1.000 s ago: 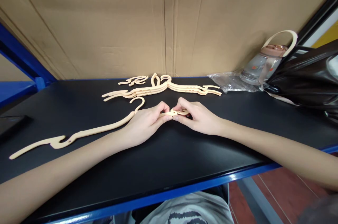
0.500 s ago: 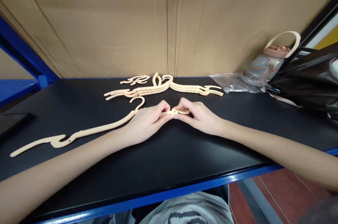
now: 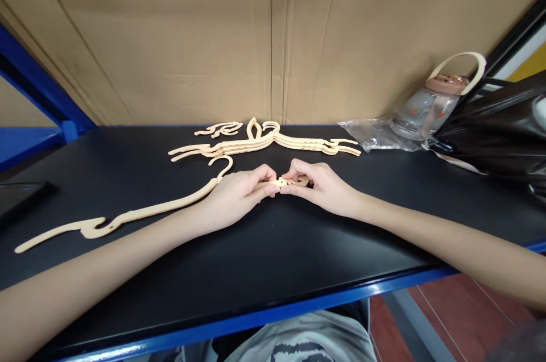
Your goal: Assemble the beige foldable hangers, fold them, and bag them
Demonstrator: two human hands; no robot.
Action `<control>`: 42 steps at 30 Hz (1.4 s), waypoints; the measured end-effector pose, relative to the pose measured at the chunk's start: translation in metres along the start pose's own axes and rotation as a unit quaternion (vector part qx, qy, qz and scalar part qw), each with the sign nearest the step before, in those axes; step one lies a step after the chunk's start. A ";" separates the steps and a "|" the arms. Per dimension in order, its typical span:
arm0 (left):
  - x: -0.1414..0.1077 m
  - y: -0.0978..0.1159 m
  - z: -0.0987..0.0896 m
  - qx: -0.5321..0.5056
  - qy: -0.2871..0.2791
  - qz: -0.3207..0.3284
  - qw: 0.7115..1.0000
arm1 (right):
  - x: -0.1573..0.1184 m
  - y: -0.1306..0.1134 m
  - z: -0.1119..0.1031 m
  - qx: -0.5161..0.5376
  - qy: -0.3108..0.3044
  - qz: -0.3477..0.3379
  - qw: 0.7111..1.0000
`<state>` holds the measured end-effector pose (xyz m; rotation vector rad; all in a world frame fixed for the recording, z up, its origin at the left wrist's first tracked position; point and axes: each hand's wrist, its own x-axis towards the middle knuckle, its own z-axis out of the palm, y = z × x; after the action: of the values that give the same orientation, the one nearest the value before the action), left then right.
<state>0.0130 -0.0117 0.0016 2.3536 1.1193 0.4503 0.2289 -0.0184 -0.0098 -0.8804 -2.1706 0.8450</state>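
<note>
A cream plastic hanger (image 3: 166, 206) reaches from the left of the black tabletop to the middle, its hook standing up behind my left hand (image 3: 239, 194). The fingers of that hand pinch the hanger's right arm. Close beside it, my right hand (image 3: 324, 188) pinches a small cream end piece (image 3: 301, 181) that meets the arm at a round joint between the two hands. My fingers partly cover both parts. Behind the hands lies a stack of similar hangers (image 3: 245, 146), with some small loose cream pieces (image 3: 219, 129) at its back left.
At the back right, a clear bottle (image 3: 430, 109) with a looped handle stands by a crumpled plastic bag (image 3: 375, 133) and a black bag (image 3: 499, 129). A dark flat object (image 3: 21, 200) lies at the left edge. Cardboard (image 3: 170, 38) rises behind the table.
My left fingertips have drawn slightly back from the joint and curled more. The end piece has turned a little in my right hand. The hanger's left end has shifted slightly left.
</note>
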 end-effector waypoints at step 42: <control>-0.005 0.006 0.010 0.070 0.045 0.043 0.996 | -0.002 0.004 0.002 -0.067 0.003 -0.026 0.997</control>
<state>0.0183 -0.0218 -0.0037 2.5335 1.1253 0.5295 0.2299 -0.0180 -0.0141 -0.8854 -2.2551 0.6765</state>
